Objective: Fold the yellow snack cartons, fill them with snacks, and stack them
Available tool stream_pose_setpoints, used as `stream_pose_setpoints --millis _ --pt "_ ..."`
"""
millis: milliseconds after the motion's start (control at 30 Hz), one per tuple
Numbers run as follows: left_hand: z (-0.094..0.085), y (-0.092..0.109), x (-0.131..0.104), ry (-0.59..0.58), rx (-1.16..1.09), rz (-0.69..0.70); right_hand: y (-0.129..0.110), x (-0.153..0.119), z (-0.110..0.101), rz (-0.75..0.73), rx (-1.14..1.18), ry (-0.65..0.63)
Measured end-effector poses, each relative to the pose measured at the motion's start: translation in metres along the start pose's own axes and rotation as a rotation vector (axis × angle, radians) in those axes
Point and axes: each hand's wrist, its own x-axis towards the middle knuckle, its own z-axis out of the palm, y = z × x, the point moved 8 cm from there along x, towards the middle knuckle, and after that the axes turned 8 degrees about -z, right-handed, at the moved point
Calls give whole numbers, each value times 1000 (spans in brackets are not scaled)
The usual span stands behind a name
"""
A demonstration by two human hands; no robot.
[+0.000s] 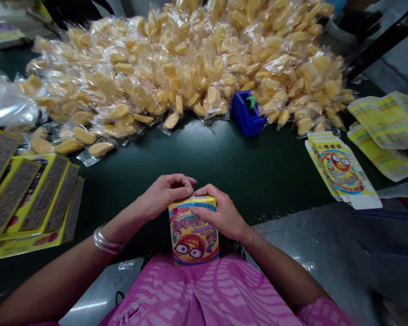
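The right hand (221, 215) grips a yellow printed box (194, 233) by its upper right corner, thumb across the printed front and fingers curled over the top. The box stands roughly upright at the near edge of the dark green bench (190, 154), against the person's pink shirt (204, 294), its cartoon face upside down. The left hand (173, 190) is partly closed, its fingertips meeting at the box's top edge; whether they pinch anything there, I cannot tell. A heap of clear-wrapped yellow pieces (190, 68) covers the far side of the bench, with a blue tape dispenser (247, 113) at its front edge. Flat printed cartons (345, 170) lie towards the bench's right edge, and overlapping yellow packages (37, 199) lie at its left.
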Motion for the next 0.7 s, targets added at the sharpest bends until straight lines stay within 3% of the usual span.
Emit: stream_pose_setpoints --millis 233,467,567,633,700 --pt "-10 3 0 42 -46 -34 -22 -6 3 -112 -154 -2" --pt "-14 28 -22 84 -32 142 -5 2 -1 -50 -88 -38" --pt "-23 48 -39 212 -88 268 5 4 -2 -8 -54 -47" --pt "-23 50 -42 226 -54 250 10 5 -2 16 -25 -50" --pt "-13 38 -36 138 14 142 13 4 0 24 18 -69"
